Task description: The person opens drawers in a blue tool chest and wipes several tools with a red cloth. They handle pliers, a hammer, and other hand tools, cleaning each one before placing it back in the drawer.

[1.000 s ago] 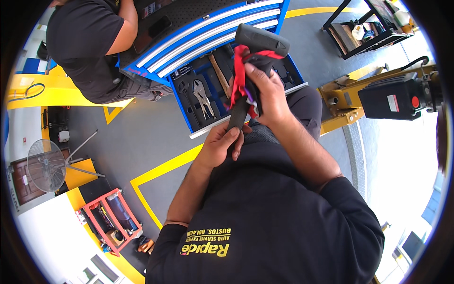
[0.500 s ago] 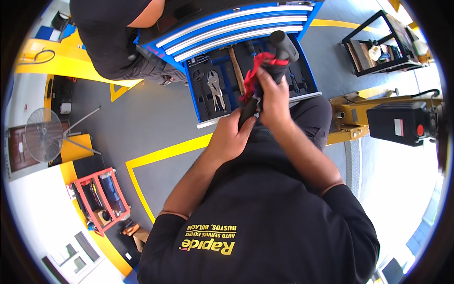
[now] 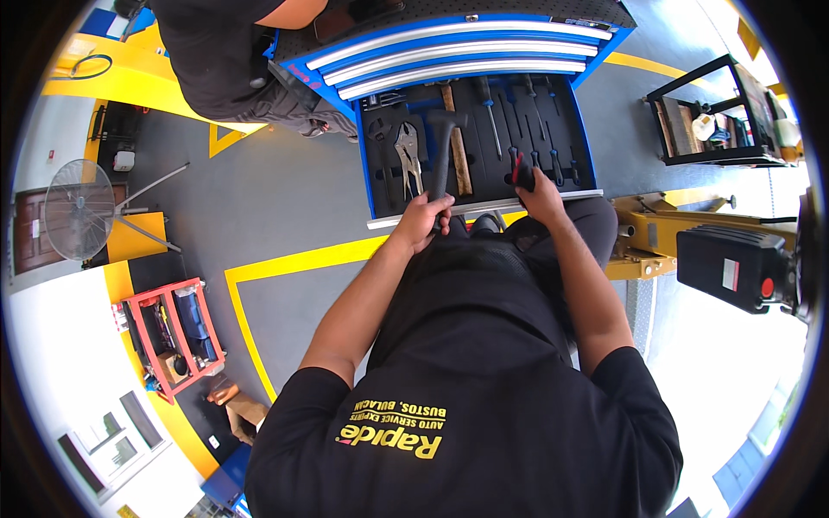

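Observation:
My left hand point(image 3: 423, 221) is closed around the handle of a dark grey mallet point(image 3: 441, 154), its head raised over the open drawer. My right hand point(image 3: 542, 200) grips a bunched red and black cloth point(image 3: 522, 173) above the drawer's right front part. In the black-lined drawer point(image 3: 484, 207) lie locking pliers point(image 3: 408, 155), an adjustable wrench point(image 3: 379, 131), a wooden handle point(image 3: 460, 154) and several screwdrivers, among them a long one point(image 3: 490, 112). The mallet's head covers part of the wooden handle's upper end.
Shut drawers with silver fronts belong to the blue tool cabinet point(image 3: 596, 65). Another person point(image 3: 203, 65) stands at its left side. A black shelf rack point(image 3: 717, 112) is at the far right, near a yellow lift arm point(image 3: 643, 250). Left are a fan point(image 3: 79, 209) and a red cart point(image 3: 173, 337).
My hands have moved apart. The cloth has come off the mallet and is now in my right hand, to the right. The mallet has swung left and lower, held by my left hand alone.

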`<state>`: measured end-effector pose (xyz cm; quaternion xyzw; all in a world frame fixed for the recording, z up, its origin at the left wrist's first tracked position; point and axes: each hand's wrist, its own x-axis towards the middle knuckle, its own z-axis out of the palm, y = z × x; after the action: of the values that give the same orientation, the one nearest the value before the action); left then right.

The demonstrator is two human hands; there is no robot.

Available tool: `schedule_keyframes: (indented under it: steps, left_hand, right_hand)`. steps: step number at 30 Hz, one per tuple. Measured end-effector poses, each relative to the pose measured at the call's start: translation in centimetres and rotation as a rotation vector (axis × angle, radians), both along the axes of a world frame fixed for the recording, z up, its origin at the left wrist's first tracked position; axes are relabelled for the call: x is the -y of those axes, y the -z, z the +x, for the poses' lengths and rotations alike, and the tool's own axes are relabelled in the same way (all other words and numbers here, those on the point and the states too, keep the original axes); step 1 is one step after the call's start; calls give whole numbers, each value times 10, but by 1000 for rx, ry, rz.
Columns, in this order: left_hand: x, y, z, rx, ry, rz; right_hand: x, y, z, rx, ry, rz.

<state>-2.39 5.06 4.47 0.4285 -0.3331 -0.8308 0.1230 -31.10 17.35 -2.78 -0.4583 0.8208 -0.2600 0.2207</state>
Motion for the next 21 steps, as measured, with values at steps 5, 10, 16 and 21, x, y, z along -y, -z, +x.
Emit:
schedule_keyframes:
  steps: [5,10,16,21]
  left_hand:
    - [34,44,-17,-69,-231,125]
    - [55,96,-34,28,-237,81]
    - [58,117,-36,208,-85,70]
    - [70,62,-42,1091,556,-956]
  right_hand:
    - [-2,18,4,-94,-79,45]
    - [-2,14,-1,23,-31,8]
    - [-6,22,0,-2,-51,-45]
    - [-5,19,-3,31,-38,3]
